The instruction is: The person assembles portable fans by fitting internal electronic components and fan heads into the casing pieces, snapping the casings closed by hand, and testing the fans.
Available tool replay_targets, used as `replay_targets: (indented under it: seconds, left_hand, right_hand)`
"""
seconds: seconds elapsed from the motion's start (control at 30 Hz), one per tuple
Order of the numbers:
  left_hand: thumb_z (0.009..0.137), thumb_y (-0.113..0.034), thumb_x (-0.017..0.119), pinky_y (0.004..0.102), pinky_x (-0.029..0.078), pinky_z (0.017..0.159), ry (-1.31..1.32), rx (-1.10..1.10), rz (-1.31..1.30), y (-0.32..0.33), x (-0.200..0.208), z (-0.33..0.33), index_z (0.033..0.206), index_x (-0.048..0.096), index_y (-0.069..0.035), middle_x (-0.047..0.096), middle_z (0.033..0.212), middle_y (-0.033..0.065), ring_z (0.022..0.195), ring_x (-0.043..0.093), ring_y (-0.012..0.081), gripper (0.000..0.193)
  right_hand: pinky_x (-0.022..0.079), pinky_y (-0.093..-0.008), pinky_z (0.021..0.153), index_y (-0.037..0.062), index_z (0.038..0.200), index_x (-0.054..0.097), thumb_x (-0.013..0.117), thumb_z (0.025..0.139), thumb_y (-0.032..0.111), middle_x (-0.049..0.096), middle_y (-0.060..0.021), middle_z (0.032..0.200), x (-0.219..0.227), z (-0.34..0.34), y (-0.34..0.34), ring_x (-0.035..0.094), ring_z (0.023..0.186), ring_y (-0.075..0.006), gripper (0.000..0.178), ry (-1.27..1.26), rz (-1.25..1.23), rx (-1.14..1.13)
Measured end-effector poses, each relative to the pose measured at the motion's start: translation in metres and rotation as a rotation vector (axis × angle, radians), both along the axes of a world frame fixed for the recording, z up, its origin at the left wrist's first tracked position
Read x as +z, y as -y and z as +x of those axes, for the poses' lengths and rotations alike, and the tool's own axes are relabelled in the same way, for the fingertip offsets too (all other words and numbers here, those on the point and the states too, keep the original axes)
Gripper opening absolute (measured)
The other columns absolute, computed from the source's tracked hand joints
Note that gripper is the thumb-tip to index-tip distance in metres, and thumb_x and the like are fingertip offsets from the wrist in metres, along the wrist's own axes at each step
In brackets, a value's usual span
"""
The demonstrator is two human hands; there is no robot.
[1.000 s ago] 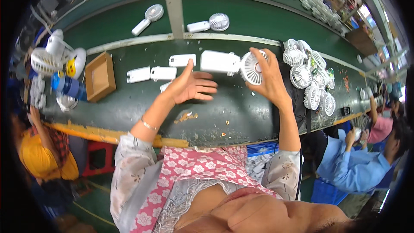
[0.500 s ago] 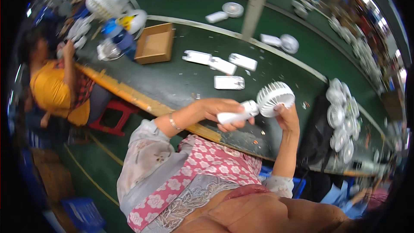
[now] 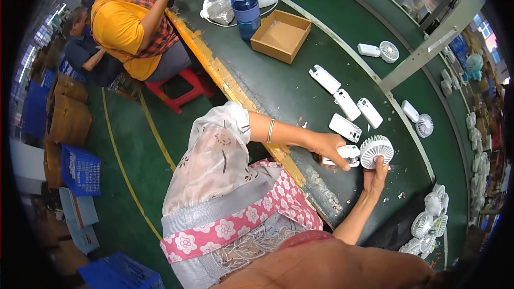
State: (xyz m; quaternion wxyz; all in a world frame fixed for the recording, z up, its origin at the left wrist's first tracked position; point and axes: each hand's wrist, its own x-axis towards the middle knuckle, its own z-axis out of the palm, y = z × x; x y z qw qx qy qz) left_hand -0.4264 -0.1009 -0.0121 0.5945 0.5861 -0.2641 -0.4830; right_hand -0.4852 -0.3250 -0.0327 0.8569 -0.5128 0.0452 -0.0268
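My left hand (image 3: 333,149) is closed round a white fan handle (image 3: 349,153), with fingers partly hidden beneath it. My right hand (image 3: 377,175) grips a round white fan head (image 3: 376,151) by its rim, thumb on the front grille. Handle and head meet end to end; whether they are joined I cannot tell. Just beyond my hands lie several white handle shells, among them a near one (image 3: 345,127), a right one (image 3: 369,113) and a far one (image 3: 324,79).
The dark green bench (image 3: 289,96) has a worn wooden edge. A cardboard tray (image 3: 281,36) and a blue bottle (image 3: 245,10) stand at the far left. Small fans (image 3: 424,125) lie beyond a rail, more fan heads (image 3: 423,225) at the right. A person (image 3: 120,24) in yellow sits at left.
The view has swung left, shifting the bench toward the right of the picture. The handle has turned from its smooth side to a more detailed one, and the fan head's front grille now faces up.
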Motion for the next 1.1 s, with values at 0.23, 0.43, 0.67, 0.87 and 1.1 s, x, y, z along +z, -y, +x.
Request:
replay_targets:
  seconds: [0.23, 0.43, 0.67, 0.87, 1.1]
  left_hand:
    - [0.079, -0.038, 0.063, 0.0346, 0.047, 0.075, 0.743, 0.443, 0.235, 0.023, 0.055, 0.03, 0.107, 0.052, 0.004, 0.061, 0.093, 0.018, 0.084, 0.06, 0.025, 0.051]
    - [0.09, -0.056, 0.03, 0.0281, 0.053, 0.062, -0.363, 0.385, -0.435, 0.039, 0.045, 0.058, 0.102, 0.053, 0.002, 0.061, 0.08, 0.011, 0.069, 0.062, 0.018, 0.063]
    - [0.094, -0.044, 0.037, 0.0246, 0.046, 0.058, 0.16, 0.576, -0.097, 0.043, 0.039, 0.051, 0.09, 0.058, 0.001, 0.06, 0.073, 0.0056, 0.066, 0.057, 0.0116, 0.05]
    - [0.083, -0.021, 0.059, 0.0311, 0.039, 0.053, 0.958, 0.427, 0.258, 0.017, 0.012, 0.057, 0.083, 0.058, 0.003, 0.057, 0.064, 0.0121, 0.054, 0.051, 0.0201, 0.024]
    - [0.077, -0.014, 0.068, 0.0337, 0.047, 0.068, 1.151, 0.544, 0.214, 0.027, 0.001, 0.047, 0.098, 0.055, 0.003, 0.058, 0.088, 0.0158, 0.075, 0.058, 0.0265, 0.03]
  right_hand:
    - [0.046, -0.0324, 0.085, -0.0012, 0.115, 0.048, 0.061, 0.085, 0.015, 0.058, -0.0093, 0.108, 0.039, 0.036, 0.014, 0.058, 0.095, -0.018, 0.037, 0.151, 0.071, -0.269]
    - [0.053, -0.0447, 0.081, 0.0056, 0.122, 0.044, 0.049, 0.09, 0.034, 0.054, -0.0148, 0.117, 0.017, 0.016, 0.044, 0.056, 0.103, -0.0298, 0.043, 0.05, 0.488, -0.334]
    - [0.048, -0.0523, 0.086, -0.0014, 0.121, 0.041, 0.051, 0.09, 0.022, 0.05, -0.0211, 0.118, 0.046, -0.003, 0.097, 0.051, 0.107, -0.0366, 0.04, 0.234, 0.542, -0.435]
    - [0.046, -0.0541, 0.089, -0.003, 0.116, 0.044, 0.055, 0.086, 0.013, 0.054, -0.0178, 0.111, 0.134, -0.058, 0.201, 0.055, 0.103, -0.0325, 0.035, 0.495, 0.033, -0.817]
    - [0.04, -0.0423, 0.087, 0.0014, 0.121, 0.036, 0.071, 0.071, 0.019, 0.047, -0.02, 0.114, 0.168, -0.13, 0.305, 0.049, 0.102, -0.034, 0.063, 0.218, -1.553, -1.934]
